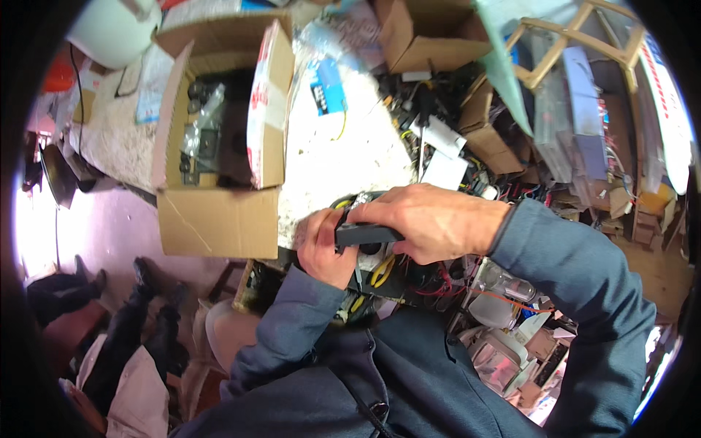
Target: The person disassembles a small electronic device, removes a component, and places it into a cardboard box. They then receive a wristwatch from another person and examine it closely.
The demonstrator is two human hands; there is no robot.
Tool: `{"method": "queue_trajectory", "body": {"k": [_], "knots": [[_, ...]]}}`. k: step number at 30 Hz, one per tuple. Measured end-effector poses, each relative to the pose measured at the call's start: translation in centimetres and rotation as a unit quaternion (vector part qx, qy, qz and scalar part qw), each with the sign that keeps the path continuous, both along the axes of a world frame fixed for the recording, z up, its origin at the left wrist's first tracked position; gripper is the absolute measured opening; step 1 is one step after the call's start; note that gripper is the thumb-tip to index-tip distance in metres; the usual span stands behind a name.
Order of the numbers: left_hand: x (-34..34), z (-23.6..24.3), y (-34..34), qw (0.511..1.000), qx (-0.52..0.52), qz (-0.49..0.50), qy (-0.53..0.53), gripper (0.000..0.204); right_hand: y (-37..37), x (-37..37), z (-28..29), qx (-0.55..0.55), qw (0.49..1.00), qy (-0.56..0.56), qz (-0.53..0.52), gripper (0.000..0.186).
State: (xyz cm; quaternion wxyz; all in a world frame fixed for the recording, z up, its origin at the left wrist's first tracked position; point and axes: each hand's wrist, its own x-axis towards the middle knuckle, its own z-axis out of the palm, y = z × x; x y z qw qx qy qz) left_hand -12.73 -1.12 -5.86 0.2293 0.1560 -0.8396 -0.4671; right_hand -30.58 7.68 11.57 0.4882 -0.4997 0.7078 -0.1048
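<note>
Cardboard box (pixel 219 219) stands on the tabletop (pixel 350 157); to the right of its front flap, both hands hold a black rectangular part (pixel 366 235). Its long axis runs sideways, from the curled left hand (pixel 325 252), nearer to the box, toward the gripping right hand (pixel 431 223), farther from the box. Neither hand is clearly closer to the part.

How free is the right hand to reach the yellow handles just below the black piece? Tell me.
Likely yes: the yellow handles lie close by, uncovered, though the right hand holds the black piece and may need to let go first.
</note>
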Motion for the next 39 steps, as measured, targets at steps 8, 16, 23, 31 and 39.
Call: {"method": "queue_trajectory", "body": {"k": [8,16,23,31,39], "knots": [[0.4,0.2,0.7,1.000,-0.002,0.013,-0.018,0.053,-0.2,0.1,0.5,0.009,1.000,-0.013,0.005,0.070],[2.7,7.2,-1.2,0.994,-0.095,0.012,-0.043,0.089,0.5,0.6,0.4,-0.045,0.997,0.067,0.006,0.081],[-3.7,12.4,-4.0,0.928,-0.235,-0.273,-0.090,0.025,0.8,1.5,0.9,-0.068,0.978,0.197,-0.003,0.052],[-6.6,11.3,-4.3,0.896,-0.249,-0.311,-0.196,0.023,2.0,2.0,1.2,-0.123,0.952,0.279,-0.020,0.048],[-6.5,10.4,-4.9,0.908,-0.173,-0.355,-0.138,0.033,4.5,-0.2,1.6,0.020,0.993,0.105,-0.049,0.060]]}}
